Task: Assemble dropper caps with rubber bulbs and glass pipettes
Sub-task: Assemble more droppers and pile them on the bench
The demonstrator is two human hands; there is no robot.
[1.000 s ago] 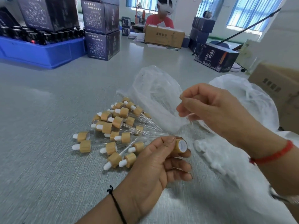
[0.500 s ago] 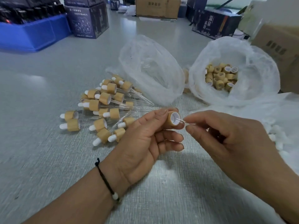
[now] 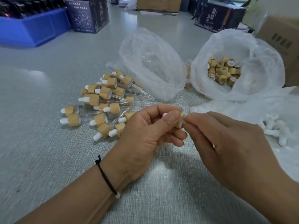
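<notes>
Cap axis: the bamboo dropper cap [image 3: 179, 122] is held above the grey table [image 3: 40, 151] with its long axis roughly level; the white bulb tip [image 3: 165, 114] is pointed left, the open end right.
Left hand: the left hand [image 3: 145, 139] is curled round the cap, which is pinned under the thumb; a black cord bracelet [image 3: 106, 177] is worn at the wrist.
Right hand: the fingertips of the right hand [image 3: 226, 143] are brought together at the cap's open end; whether a glass pipette is pinched there cannot be told.
Hidden: most of the cap is covered by the thumb; its mouth is masked by the right fingertips.
Finished pile: assembled droppers [image 3: 103, 104] are heaped just left of the hands, lying flat.
Bags: a clear bag of pipettes [image 3: 153, 62] is set beyond the pile; a bag of loose bamboo caps [image 3: 224, 71] lies to its right; white rubber bulbs [image 3: 273, 131] are spread on plastic at the right edge.
Background: a blue crate [image 3: 32, 29] and dark printed cartons [image 3: 87, 15] are cut off at the top.
</notes>
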